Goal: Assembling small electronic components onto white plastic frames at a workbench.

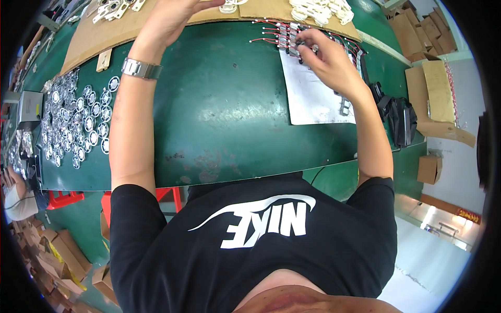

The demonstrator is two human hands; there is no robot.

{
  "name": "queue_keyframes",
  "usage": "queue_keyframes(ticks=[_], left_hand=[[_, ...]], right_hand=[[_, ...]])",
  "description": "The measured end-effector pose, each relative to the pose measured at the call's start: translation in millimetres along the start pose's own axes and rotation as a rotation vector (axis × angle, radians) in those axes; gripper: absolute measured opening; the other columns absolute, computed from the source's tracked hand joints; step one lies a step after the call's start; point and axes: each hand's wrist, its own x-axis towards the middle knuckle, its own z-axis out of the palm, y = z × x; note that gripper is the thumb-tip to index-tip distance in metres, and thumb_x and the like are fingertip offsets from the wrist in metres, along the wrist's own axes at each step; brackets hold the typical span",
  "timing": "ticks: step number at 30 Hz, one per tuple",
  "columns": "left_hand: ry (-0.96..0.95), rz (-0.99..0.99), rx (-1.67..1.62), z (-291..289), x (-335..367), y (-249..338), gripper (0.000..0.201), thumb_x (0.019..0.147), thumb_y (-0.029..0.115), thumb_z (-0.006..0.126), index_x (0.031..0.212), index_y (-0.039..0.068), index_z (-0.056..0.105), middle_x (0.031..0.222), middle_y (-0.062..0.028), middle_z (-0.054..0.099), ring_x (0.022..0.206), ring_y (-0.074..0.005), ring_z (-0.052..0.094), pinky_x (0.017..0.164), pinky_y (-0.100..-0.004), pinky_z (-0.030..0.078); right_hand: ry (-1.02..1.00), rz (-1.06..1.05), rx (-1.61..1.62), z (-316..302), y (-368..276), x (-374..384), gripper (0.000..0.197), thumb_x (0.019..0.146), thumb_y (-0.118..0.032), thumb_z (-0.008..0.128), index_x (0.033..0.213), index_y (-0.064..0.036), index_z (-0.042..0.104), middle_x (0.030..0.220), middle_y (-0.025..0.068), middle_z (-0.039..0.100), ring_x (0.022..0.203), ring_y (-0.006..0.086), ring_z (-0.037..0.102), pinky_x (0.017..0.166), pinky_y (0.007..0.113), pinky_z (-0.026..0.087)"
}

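At the upper edge, my left hand (pixel 177 20) reaches over the cardboard, a metal-band watch (pixel 141 68) on its wrist. One stretched digit comes up to a cream-white plastic part (pixel 228 7); the other fingers are cut off by the frame, so its grip is hidden. On the right, my right hand (pixel 334 63) is closed, thumb and fingers pinched around a small dark part (pixel 300 45) too small to name. Beneath it lies a row of small grey components with red and black wires (pixel 284 35), at the top of a white sheet (pixel 308 99).
Many round silver-and-white pieces (pixel 88 122) spread over the left of the green table (pixel 219 104). Cream-white parts (pixel 322 10) are heaped on a cardboard sheet (pixel 78 44) at the back. A black bag (pixel 402 120) sits at the right edge, near cardboard boxes (pixel 436 94).
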Motion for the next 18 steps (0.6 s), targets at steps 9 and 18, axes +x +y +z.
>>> queue_keyframes(ticks=[9, 18], left_hand=[[0.277, -0.058, 0.107, 19.5, -1.6, -1.9, 0.021, 0.102, 0.015, 0.066, 0.117, 0.001, 0.062, 0.102, -0.0100, 0.071, 0.091, -0.0185, 0.071, 0.082, -0.0346, 0.062], [-0.151, 0.354, -0.052, 16.5, 10.5, -28.1, 0.018, 0.103, 0.012, 0.064, 0.115, 0.001, 0.059, 0.103, -0.0083, 0.069, 0.092, -0.0172, 0.071, 0.081, -0.0330, 0.063]], right_hand=[[0.109, -0.223, 0.367, -2.6, -36.0, 24.8, 0.029, 0.106, -0.024, 0.058, 0.118, 0.0016, 0.067, 0.087, 0.0035, 0.070, 0.073, 0.0113, 0.061, 0.065, 0.028, 0.050], [0.027, -0.117, 0.256, 12.4, -34.9, 33.4, 0.033, 0.109, -0.026, 0.055, 0.123, 0.0025, 0.066, 0.091, 0.0010, 0.068, 0.079, 0.0082, 0.059, 0.071, 0.024, 0.051]])
